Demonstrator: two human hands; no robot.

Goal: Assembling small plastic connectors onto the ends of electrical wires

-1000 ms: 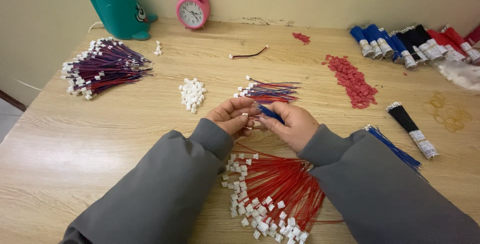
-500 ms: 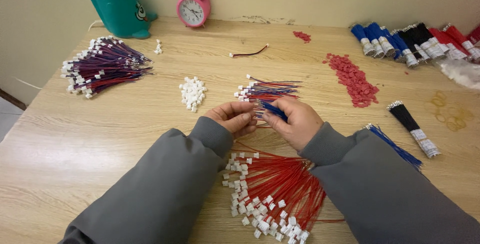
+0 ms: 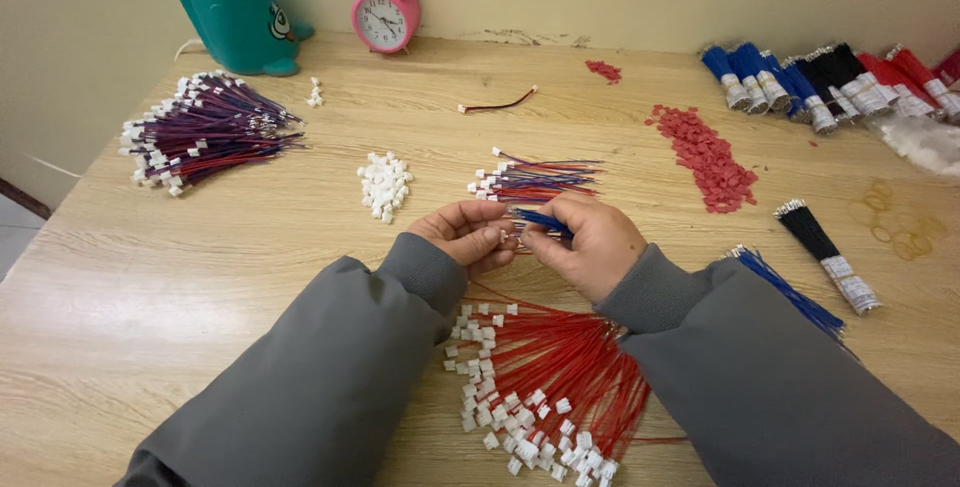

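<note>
**wirefan:** Hands meeting dead centre over the wooden table (image 3: 200, 277). Right hand (image 3: 590, 242) pinched shut on a blue wire (image 3: 540, 218), thumb and fingers closed around it. Left hand (image 3: 465, 232) curled narrow, fingertips closed at the wire's left tip, maybe on a small white connector there, too tiny to call.

**benchrat:** Which way round though?

**wirefan:** Long axis running left to right, nearly level, tip aimed at the left hand. Hands almost touching, just a sliver apart. So wire in the right, its end at the left; neither reaching far.

**benchrat:** And the stock?

**wirefan:** Red wires with white plugs (image 3: 550, 387) fanned out just below the wrists, between the grey sleeves, closest to both. Small mixed red-and-blue bunch (image 3: 535, 179) just above the knuckles, lying left to right too. Loose white connectors (image 3: 384, 183) up and left, nearer the left hand. Red connectors (image 3: 706, 154) up and right, nearer the right. Loose blue wires (image 3: 790, 292) beside the right sleeve. Big purple-ish heap (image 3: 205, 129) well off to the far left.

**benchrat:** Background junk?

**wirefan:** Pink alarm clock (image 3: 384, 9) and teal pen holder (image 3: 228, 12) by the wall, taped wire bundles (image 3: 830, 82) top right.
</note>
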